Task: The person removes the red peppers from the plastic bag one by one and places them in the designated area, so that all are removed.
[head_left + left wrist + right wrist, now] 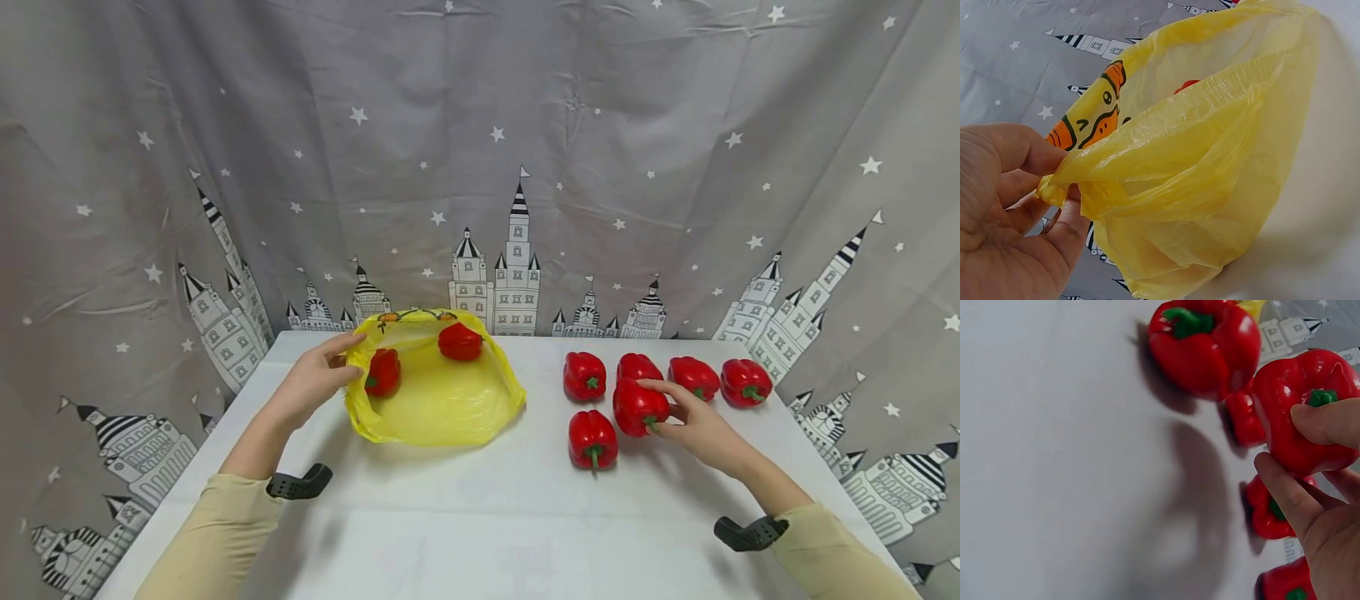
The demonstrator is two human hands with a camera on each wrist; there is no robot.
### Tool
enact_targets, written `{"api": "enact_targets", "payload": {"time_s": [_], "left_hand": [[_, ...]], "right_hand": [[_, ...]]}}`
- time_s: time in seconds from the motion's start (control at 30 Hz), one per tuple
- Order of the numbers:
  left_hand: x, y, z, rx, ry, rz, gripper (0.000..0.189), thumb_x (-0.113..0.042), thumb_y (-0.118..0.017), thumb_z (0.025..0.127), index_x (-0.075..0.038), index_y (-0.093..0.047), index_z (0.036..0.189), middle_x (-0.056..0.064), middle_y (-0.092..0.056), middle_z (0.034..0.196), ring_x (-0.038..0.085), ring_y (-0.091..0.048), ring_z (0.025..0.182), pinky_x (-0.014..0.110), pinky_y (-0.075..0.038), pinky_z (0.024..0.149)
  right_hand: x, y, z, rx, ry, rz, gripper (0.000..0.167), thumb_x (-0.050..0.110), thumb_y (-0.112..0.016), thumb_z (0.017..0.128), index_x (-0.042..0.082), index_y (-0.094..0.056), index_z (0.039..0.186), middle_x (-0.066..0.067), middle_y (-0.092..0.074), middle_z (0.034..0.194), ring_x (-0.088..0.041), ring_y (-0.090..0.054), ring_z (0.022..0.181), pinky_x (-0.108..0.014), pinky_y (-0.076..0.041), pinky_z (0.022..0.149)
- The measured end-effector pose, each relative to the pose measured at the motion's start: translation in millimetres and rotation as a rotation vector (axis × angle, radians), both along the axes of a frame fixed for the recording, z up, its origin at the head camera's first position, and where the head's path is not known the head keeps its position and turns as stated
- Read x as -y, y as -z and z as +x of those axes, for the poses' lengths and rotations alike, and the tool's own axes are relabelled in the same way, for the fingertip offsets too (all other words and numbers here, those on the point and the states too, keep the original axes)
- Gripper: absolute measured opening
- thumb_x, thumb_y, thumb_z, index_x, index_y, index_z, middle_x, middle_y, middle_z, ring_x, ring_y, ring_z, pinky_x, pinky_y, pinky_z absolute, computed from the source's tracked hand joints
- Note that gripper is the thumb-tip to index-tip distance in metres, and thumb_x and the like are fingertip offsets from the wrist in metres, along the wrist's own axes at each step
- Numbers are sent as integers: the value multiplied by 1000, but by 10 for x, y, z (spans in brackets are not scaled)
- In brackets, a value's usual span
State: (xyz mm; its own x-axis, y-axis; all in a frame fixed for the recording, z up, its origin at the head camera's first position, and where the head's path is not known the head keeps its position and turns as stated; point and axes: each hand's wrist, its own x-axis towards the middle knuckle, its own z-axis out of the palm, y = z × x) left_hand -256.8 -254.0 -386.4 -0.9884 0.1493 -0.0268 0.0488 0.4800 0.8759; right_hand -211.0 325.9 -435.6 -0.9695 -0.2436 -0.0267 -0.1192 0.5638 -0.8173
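Observation:
My left hand (317,382) pinches the left edge of a yellow plastic bag (442,412), which gapes open on the table. Two red bell peppers lie inside it, one pepper (385,372) near the left wall and another pepper (461,342) toward the back. In the left wrist view, thumb and fingers grip a gathered bit of the bag (1179,169). On the right, my right hand (701,427) holds a red bell pepper (636,407) by its sides, thumb near the green stem. In the right wrist view that pepper (1297,431) appears raised off the table.
Beside the held pepper stands a front pepper (592,440). Behind are several more: a left one (584,376), one partly hidden (637,367), a third (693,377) and a far-right one (746,382). A grey castle-print curtain (420,133) hangs behind the white table (465,533).

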Motion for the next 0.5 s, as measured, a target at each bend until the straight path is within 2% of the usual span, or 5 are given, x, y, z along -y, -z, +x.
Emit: {"api": "enact_targets", "payload": {"time_s": [0.27,0.5], "left_hand": [[6,-3,-3,3,2,4,68,-10,-61,97,-5,-34,160,18,-25,166,46,-35,144,58,-38,111],[12,-7,-4,3,4,-1,68,-11,-61,97,-5,-34,159,18,-24,166,45,-35,144,57,-38,111]], "right_hand": [[-137,193,89,2,4,43,67,16,-74,93,18,-45,153,-28,-34,156,-59,-38,135,-58,-53,96],[-184,259,143,-1,14,54,67,10,-74,92,16,-46,153,-27,-35,155,-59,-40,134,-58,-53,96]]}}
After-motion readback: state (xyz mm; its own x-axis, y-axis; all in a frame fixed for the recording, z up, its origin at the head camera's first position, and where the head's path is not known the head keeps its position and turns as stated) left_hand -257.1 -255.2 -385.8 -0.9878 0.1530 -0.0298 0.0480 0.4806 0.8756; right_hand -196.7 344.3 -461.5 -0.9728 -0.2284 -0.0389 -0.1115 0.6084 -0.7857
